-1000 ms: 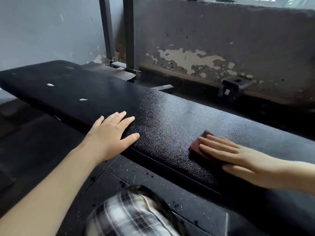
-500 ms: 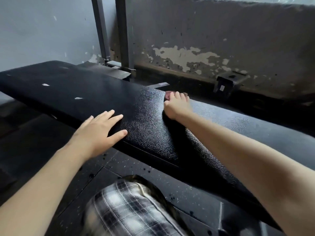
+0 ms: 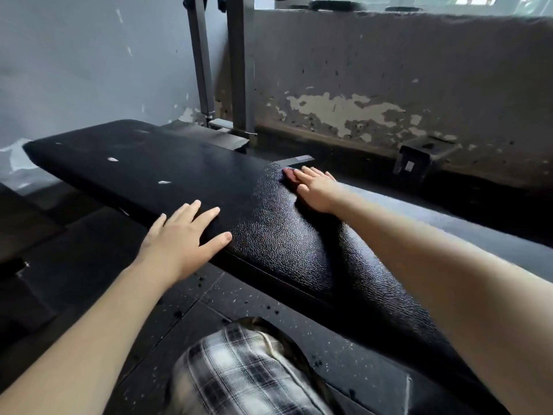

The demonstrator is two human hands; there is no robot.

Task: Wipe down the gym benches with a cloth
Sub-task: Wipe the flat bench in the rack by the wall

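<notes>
Black textured vinyl covers the bench [image 3: 185, 175]. The right hand [image 3: 317, 191], fingers straight and flat, presses a small reddish cloth [image 3: 289, 175] against the bench's far edge. The left hand [image 3: 182, 238] lies flat and spread on the bench's near edge, holding nothing. Likely risk: pushed any farther, the cloth may slide off the far edge and drop behind the bench. A second earlier, hand and cloth were by the bench's near edge; the left hand has hardly moved.
</notes>
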